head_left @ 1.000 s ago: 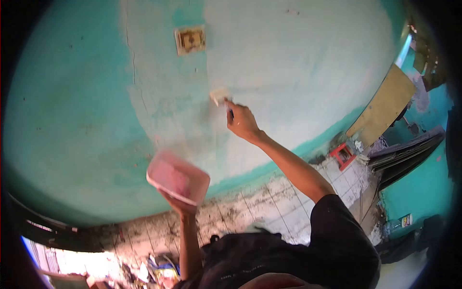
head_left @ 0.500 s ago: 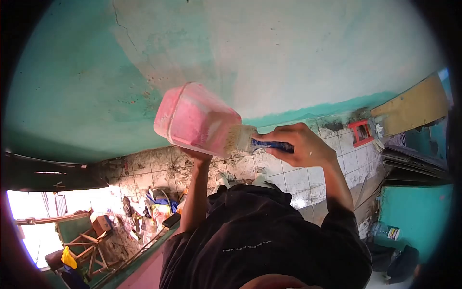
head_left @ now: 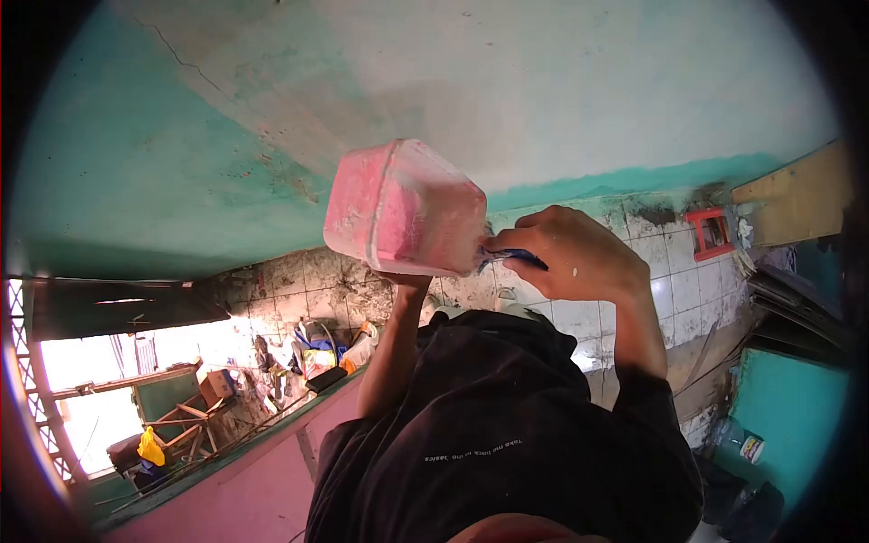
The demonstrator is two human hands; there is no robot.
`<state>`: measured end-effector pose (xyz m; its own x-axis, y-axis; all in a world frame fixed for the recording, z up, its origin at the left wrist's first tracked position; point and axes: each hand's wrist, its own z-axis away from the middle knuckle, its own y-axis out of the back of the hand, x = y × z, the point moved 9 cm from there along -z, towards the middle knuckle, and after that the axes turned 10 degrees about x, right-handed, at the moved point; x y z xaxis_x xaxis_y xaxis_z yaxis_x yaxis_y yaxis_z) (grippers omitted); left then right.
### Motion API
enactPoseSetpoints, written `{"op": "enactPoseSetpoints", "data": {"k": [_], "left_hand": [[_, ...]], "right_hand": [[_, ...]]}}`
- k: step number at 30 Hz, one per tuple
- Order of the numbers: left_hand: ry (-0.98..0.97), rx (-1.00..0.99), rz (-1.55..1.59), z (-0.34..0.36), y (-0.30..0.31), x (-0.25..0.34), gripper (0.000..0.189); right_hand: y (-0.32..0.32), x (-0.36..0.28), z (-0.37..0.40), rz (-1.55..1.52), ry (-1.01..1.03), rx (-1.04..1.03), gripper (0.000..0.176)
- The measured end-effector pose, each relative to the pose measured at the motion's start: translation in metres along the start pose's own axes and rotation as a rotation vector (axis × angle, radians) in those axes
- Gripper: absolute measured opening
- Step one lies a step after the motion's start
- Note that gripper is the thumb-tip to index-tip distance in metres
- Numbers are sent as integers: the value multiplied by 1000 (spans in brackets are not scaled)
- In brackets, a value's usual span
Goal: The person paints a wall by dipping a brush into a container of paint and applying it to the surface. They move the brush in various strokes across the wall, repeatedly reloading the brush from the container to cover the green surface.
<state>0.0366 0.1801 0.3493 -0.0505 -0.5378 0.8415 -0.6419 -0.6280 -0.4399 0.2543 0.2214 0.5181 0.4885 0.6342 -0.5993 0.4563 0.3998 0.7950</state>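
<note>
A pink plastic tub, smeared with pale paint, is tilted in front of the wall. My left hand holds it from below; most of the fingers are hidden behind the tub. My right hand is wrapped round the blue handle of a paintbrush. The brush head is at the tub's right side, and its bristles are hardly visible there. Beyond both hands stands a green wall with a broad whitish painted area and a thin crack at upper left.
Dirty white tiles run below the painted wall. A red frame and a tan board are at right. Cluttered items lie at lower left, near a ledge and a wooden frame. A plastic bottle is at lower right.
The tub has shifted right and slightly up in view. The brush's bristles, plainly visible before, are now mostly hidden at the tub. The whole view has turned a little.
</note>
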Motion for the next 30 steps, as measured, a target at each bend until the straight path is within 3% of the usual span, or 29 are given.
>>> {"op": "enactPoseSetpoints", "data": {"k": [4,5,6,9,13,14,16,17,20,24,25,26,30], "left_hand": [[-64,-16,-22,31,-25,-8,78],[-78,-18,-30,52,0,11,78],[-92,-19,-42,38,-32,-12,78],[-126,-27,-93,64,-5,7,77],[-167,-67,-131,70,-32,-8,77],[-173,-77,-137,67,-54,-25,76],[-186,-99,-147,91,-20,9,76],[-196,-107,-152,83,-41,-15,76],[-228,-130,-184,87,-38,-14,75],[-265,-172,-219,91,-40,-14,75],[-273,-181,-230,76,-82,-47,75],[-290,-187,-236,74,-80,-46,74],[-351,-192,-275,82,-89,-55,74]], "right_hand": [[-11,17,8,127,-8,20,20],[-11,20,13,126,-7,20,20],[-11,20,17,129,15,25,20],[10,22,29,-1,37,51,18],[6,43,38,30,-50,40,18],[-7,46,37,76,-17,39,19],[-13,52,42,98,4,45,24],[-7,57,46,98,-2,48,24],[23,57,62,-99,22,143,26],[36,71,77,-25,-100,176,39],[39,76,80,5,-121,221,45],[42,81,83,-75,-137,266,51],[43,95,89,-110,-135,278,46]]}}
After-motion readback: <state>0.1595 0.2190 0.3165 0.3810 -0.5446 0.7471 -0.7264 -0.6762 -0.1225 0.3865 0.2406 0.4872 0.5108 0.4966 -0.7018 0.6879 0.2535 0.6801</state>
